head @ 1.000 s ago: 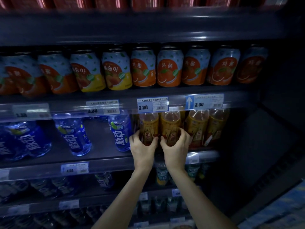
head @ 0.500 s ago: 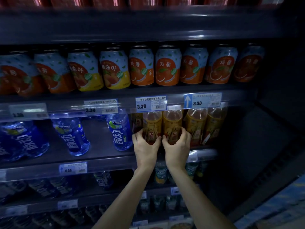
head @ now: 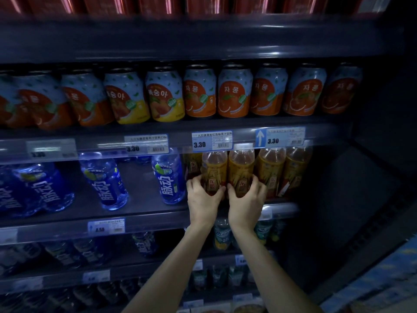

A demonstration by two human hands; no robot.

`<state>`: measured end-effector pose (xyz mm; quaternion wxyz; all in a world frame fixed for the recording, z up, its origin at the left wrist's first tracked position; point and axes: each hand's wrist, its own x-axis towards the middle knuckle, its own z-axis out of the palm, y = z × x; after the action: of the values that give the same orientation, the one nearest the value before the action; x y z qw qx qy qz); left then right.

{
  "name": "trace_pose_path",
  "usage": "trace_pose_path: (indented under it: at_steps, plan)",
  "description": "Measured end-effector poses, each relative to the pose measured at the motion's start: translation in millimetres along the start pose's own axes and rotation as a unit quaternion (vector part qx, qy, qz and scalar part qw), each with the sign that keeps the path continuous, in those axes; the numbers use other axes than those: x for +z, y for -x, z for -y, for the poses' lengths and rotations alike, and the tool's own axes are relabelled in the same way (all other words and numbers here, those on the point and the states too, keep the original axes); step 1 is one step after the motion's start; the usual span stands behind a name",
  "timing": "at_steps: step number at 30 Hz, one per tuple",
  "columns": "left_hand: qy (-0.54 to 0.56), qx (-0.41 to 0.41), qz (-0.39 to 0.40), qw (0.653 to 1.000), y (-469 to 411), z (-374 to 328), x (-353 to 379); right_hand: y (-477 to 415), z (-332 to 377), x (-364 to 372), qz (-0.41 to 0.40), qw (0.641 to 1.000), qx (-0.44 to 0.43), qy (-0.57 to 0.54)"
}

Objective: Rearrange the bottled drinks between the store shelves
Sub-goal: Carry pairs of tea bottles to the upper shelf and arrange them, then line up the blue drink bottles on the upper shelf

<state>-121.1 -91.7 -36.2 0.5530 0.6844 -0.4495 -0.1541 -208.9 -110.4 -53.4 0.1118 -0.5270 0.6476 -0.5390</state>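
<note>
Both hands are seen wrapped around amber bottles on the middle shelf (head: 144, 224): the left hand (head: 203, 199) is closed around the lower body of one yellow-labelled bottle (head: 214, 170), while the right hand (head: 247, 201) is curled about its neighbour (head: 241, 170), thumbs nearly touching between them. The two bottles are held upright and side by side, near the shelf's front edge. More amber bottles (head: 272, 170) are lined up just to the right. Blue drink bottles (head: 168, 177) are stood to the left on the same shelf. Fruit-printed cans (head: 234, 93) are ranged along the shelf above, with 3.30 price tags (head: 212, 142) clipped beneath them.
</note>
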Motion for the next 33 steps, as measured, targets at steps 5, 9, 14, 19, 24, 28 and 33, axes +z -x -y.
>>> trace_pose_path:
  at_steps: [5,9,14,19,24,28,33]
  plan:
    - [-0.012,-0.012,0.012,1.0,-1.9,-1.0,-2.5,0.7,3.6,-1.5,0.014,1.0,0.007,0.013]
    - [-0.023,-0.025,0.048,0.998,-4.0,-2.5,-11.2,8.5,0.3,-8.8,0.015,1.0,0.015,0.004]
    - [-0.026,-0.027,0.029,0.999,3.1,-1.2,-29.4,29.9,3.6,-18.6,0.053,0.998,-0.01,-0.011]
    - [-0.032,-0.013,0.002,0.999,10.0,4.2,-51.1,39.4,13.4,-21.7,0.082,0.996,-0.019,-0.037]
    - [-0.026,-0.003,-0.013,1.0,14.9,16.1,-76.6,53.4,29.0,-15.1,0.1,0.993,-0.022,-0.054]
    - [-0.017,0.0,-0.031,0.999,13.9,32.3,-106.0,75.2,49.0,-2.1,0.113,0.991,-0.042,-0.061]
    - [-0.022,0.002,-0.045,0.999,5.3,66.4,-161.5,112.7,79.6,28.3,0.127,0.988,-0.045,-0.071]
